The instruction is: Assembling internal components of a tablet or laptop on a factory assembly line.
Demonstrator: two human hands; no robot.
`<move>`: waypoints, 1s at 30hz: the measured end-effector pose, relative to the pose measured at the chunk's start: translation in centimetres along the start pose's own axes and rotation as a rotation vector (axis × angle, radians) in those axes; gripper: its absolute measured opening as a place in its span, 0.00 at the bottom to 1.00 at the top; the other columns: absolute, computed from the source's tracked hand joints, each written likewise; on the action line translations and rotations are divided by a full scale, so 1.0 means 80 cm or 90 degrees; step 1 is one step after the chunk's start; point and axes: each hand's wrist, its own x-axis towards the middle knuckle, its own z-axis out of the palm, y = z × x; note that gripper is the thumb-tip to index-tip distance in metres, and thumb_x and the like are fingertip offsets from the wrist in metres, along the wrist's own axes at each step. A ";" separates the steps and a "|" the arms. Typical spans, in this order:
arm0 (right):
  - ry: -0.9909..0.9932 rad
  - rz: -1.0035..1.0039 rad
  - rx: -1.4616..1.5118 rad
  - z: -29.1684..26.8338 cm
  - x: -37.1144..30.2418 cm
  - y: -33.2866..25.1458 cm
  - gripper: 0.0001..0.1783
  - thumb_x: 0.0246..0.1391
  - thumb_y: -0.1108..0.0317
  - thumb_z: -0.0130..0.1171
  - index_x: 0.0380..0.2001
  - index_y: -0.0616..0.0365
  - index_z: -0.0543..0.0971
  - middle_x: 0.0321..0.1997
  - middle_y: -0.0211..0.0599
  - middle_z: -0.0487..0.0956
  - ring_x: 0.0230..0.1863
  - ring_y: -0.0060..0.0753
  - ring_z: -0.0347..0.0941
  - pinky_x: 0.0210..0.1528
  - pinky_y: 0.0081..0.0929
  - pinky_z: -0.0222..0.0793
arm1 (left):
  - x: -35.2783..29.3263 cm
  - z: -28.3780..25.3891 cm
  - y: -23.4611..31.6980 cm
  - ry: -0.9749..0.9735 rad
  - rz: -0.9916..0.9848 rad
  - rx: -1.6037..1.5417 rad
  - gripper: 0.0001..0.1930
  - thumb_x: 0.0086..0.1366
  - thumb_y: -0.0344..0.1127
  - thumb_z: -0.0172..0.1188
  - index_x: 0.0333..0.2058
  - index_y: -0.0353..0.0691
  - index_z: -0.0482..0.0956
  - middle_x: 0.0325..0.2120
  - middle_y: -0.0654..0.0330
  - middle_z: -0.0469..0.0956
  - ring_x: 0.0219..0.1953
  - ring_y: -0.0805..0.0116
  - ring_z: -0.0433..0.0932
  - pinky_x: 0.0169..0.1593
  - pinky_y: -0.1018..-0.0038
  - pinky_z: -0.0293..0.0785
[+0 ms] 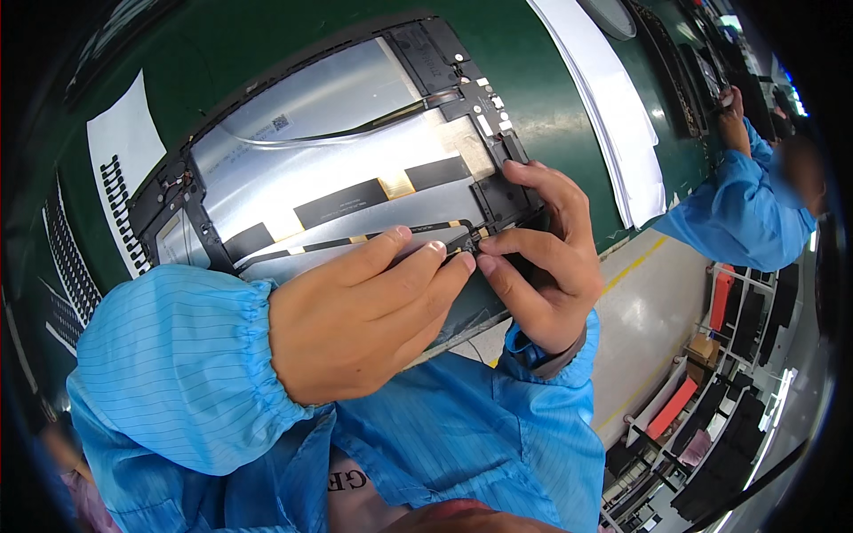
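An opened tablet (342, 138), with bare silver metal and a black frame, lies in front of me at a slant. A thin black flat cable (378, 233) with gold patches runs along its near side. My left hand (360, 324) reaches across that near edge, fingers stretched out and fingertips resting by the cable's right end; its thumb is hidden. My right hand (551, 266) is closed in a pinch at the tablet's near right corner, with thumb and index finger at a small dark part beside the left fingertips. What sits between them is too small to make out.
Beneath the tablet is a green table (533, 98). White sheets (613, 115) lie to the right, and a white sheet with black strips (124, 151) to the left. Another person in a blue smock (737, 213) works at far right. Shelves (711, 382) with black and red items stand beyond.
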 end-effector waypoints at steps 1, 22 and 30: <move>-0.005 0.001 -0.020 -0.001 0.001 -0.002 0.10 0.26 0.76 0.60 0.21 0.57 0.78 0.47 0.47 0.69 0.49 0.51 0.62 0.52 0.41 0.58 | 0.000 0.000 0.001 0.001 -0.001 0.000 0.13 0.50 0.29 0.51 0.35 0.29 0.73 0.45 0.49 0.70 0.47 0.57 0.69 0.48 0.63 0.67; 0.085 0.102 0.127 -0.028 -0.013 0.008 0.15 0.41 0.78 0.55 0.37 0.64 0.74 0.50 0.46 0.68 0.53 0.40 0.63 0.53 0.32 0.60 | -0.063 -0.070 0.034 -0.005 -0.154 -0.017 0.30 0.43 0.33 0.60 0.48 0.33 0.66 0.49 0.46 0.66 0.52 0.48 0.64 0.55 0.58 0.58; -0.137 0.263 0.232 -0.021 0.090 0.026 0.24 0.47 0.73 0.53 0.49 0.69 0.65 0.48 0.46 0.70 0.49 0.33 0.66 0.53 0.24 0.59 | -0.174 -0.038 0.054 0.081 -0.496 0.048 0.45 0.36 0.35 0.67 0.54 0.28 0.55 0.52 0.41 0.59 0.55 0.45 0.58 0.58 0.58 0.50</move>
